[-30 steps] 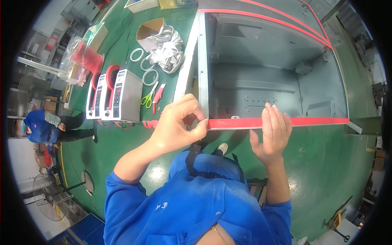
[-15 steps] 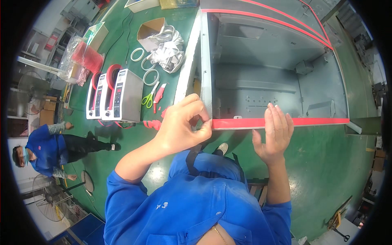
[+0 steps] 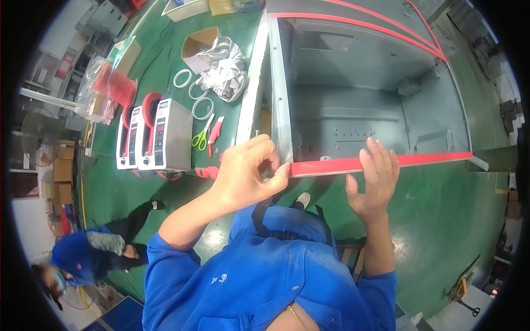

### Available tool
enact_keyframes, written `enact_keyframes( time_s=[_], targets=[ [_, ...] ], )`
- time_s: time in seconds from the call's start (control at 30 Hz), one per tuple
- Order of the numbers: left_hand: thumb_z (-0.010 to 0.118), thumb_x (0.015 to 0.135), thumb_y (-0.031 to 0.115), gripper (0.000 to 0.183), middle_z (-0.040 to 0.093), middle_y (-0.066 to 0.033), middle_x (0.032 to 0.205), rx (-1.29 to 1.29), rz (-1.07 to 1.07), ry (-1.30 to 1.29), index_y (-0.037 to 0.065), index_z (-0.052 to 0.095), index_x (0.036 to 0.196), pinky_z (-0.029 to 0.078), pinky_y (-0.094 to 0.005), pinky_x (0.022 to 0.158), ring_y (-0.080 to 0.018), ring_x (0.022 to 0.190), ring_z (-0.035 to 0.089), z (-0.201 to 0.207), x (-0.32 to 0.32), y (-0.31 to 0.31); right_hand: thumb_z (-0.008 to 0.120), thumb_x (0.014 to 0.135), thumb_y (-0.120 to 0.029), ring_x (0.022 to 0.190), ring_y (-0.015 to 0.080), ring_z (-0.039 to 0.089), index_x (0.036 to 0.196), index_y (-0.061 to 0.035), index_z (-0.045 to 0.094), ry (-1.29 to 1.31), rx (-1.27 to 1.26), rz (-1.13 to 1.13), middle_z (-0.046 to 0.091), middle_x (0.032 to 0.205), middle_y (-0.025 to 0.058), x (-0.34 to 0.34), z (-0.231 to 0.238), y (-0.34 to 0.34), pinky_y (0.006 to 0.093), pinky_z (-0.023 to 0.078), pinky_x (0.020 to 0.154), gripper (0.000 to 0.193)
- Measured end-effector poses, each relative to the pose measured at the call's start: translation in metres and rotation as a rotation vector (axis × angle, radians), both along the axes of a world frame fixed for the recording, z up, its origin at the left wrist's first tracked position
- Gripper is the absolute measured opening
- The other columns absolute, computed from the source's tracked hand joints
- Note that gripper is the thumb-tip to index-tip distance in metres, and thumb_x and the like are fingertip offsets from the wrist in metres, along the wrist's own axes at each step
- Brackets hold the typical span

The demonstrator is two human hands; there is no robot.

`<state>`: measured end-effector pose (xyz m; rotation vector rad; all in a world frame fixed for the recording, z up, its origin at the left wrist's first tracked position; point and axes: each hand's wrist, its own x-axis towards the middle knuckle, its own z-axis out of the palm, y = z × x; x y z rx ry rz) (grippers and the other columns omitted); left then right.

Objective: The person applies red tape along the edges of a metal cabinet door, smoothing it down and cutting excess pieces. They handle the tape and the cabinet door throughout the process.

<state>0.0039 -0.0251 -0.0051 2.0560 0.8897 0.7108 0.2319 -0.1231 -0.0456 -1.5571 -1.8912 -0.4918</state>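
Along the near edge of a grey metal cabinet (image 3: 436,113) runs a strip of red tape (image 3: 326,167). My left hand (image 3: 245,168) is at the cabinet's near left corner, thumb and forefinger pinched together at the tape's left end. What lies between those fingertips is mostly hidden. My right hand (image 3: 375,185) rests against the strip farther right, fingers straight and thumb apart, holding nothing. More red tape (image 3: 364,23) lines the cabinet's far edges.
Left on the green tabletop stand two white tape dispensers (image 3: 172,135), with green-handled scissors (image 3: 201,135), a red utility knife (image 3: 216,132) and tape rolls (image 3: 203,108) beside them. Behind lie crumpled white cloth (image 3: 229,77) and a cardboard box (image 3: 194,45). A co-worker (image 3: 83,251) is at the lower left.
Both hands keep nearly the same places on the strip. The view has shifted slightly. The co-worker at the left has bent over and moved lower in the picture.
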Motion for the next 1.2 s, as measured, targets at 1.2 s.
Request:
enact_keyframes(
  time_s=[1.2],
  targets=[
    [0.066,0.064,0.050,0.045,0.053,-0.0003,0.083,0.917,-0.991,-0.180,0.016,0.064,0.094,0.038,-0.0287,0.064,-0.0161,0.069,0.049,-0.004,0.051,0.102,0.041,0.084,0.000,0.126,0.0329,0.032,0.128,0.0019,0.034,0.054,0.068,-0.990,0.037,0.134,0.0194,0.294,-0.036,-0.048,0.0363,0.028,0.104,0.045]
  ],
)
